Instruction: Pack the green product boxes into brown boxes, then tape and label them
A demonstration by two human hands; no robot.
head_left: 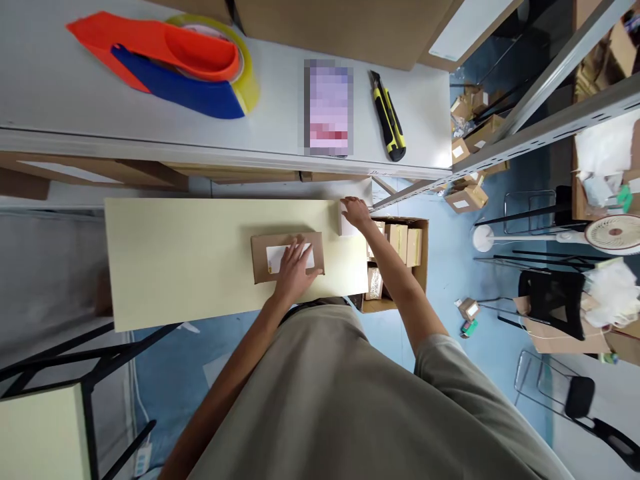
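Note:
A closed brown cardboard box [261,259] with a white label [274,259] lies on the pale yellow table [180,267]. My left hand [294,270] rests on its top, fingers spread across the label and the thumb towards the box's right edge. At the table's right end sits a small whitish block [346,225], perhaps a stack of labels; its kind is unclear. My right hand [357,215] is bent over the upper part of this block, with its fingertips curled at the far edge and partly hidden.
An open carton [425,267] of small boxes stands against the table's right end. On the grey shelf [280,133] beyond are a tape dispenser [175,63], a blurred-out flat item [329,108] and a yellow-black utility knife [388,117]. A metal shelf post [550,120] rises at right.

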